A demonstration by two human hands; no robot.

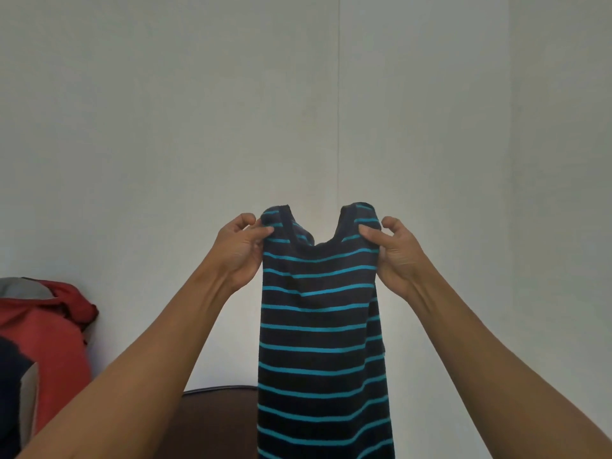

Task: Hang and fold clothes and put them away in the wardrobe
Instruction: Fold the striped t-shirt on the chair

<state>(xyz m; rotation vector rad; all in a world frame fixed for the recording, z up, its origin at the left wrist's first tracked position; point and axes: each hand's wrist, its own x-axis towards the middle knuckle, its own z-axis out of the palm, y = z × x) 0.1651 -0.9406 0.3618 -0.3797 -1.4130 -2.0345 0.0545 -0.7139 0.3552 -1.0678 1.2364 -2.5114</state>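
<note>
A dark navy top with thin turquoise stripes hangs upright in front of me, neckline up, its lower part running out of the bottom of the frame. My left hand pinches its left shoulder between thumb and fingers. My right hand pinches the right shoulder the same way. Both arms are stretched forward and raised, holding the top in the air in front of a pale wall.
A red garment with a grey lining is piled at the lower left, over something dark. A dark brown rounded surface lies low behind the top. The pale wall has a vertical seam.
</note>
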